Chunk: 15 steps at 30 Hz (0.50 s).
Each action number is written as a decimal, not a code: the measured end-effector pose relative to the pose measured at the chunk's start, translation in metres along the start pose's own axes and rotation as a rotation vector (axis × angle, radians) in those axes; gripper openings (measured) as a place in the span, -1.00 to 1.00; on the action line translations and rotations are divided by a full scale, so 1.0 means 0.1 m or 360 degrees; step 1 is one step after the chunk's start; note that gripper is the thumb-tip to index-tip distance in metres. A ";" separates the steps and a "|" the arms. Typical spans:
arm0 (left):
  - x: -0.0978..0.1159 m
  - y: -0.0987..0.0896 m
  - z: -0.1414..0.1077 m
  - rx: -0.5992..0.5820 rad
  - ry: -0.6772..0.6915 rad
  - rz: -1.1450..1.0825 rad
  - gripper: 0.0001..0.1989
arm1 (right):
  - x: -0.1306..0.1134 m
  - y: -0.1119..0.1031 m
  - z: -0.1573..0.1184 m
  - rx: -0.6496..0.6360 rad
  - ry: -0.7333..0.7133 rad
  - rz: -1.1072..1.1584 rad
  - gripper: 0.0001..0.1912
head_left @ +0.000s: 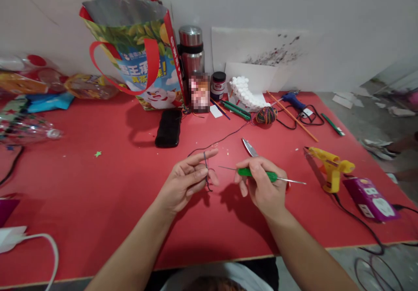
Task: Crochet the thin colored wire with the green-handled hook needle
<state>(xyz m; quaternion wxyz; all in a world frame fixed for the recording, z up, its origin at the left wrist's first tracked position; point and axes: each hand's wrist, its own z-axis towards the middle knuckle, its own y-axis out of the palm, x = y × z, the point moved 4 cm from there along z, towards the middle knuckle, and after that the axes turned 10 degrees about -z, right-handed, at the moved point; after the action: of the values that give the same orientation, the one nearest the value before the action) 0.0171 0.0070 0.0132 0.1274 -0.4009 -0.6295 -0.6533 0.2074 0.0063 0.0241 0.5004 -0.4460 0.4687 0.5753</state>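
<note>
Over the middle of the red table (98,204), my left hand (183,184) pinches a thin dark yarn (206,162) that loops over its raised index finger; a short end hangs below the fingers. The strand runs back across the table to a multicoloured yarn ball (266,115). My right hand (267,191) grips a double-ended crochet hook (243,172) by its green handle. Its thin tip points left at the yarn, a small gap apart from it; the thicker metal end sticks out to the right. Beneath the right hand lies a pointed metal blade (249,147), its rear part hidden.
A black phone (168,128), a colourful bag (137,60) and a steel flask (192,49) stand or lie behind the hands. At right are a yellow glue gun (331,165) with its cord and a purple box (372,199). Plastic bottles (29,128) lie left.
</note>
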 end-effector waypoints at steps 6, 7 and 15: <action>-0.03 -0.03 0.05 0.0019 -0.0033 -0.0081 -0.58 | 0.01 -0.03 0.09 0.0139 0.0016 0.0024 -0.61; -0.02 -0.04 0.05 0.0013 -0.0023 -0.0107 -0.59 | 0.00 -0.03 0.14 0.0181 0.0041 0.0042 -0.53; 0.13 -0.17 -0.06 -0.0214 0.0204 -0.0407 -0.58 | 0.20 0.55 1.03 -0.0205 0.0372 -0.0727 -0.67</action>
<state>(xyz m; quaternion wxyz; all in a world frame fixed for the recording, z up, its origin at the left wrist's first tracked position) -0.0050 0.0090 0.0101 0.0560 -0.2827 -0.6207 -0.7292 0.1464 0.1081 0.0266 0.5303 -0.6346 0.3730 0.4207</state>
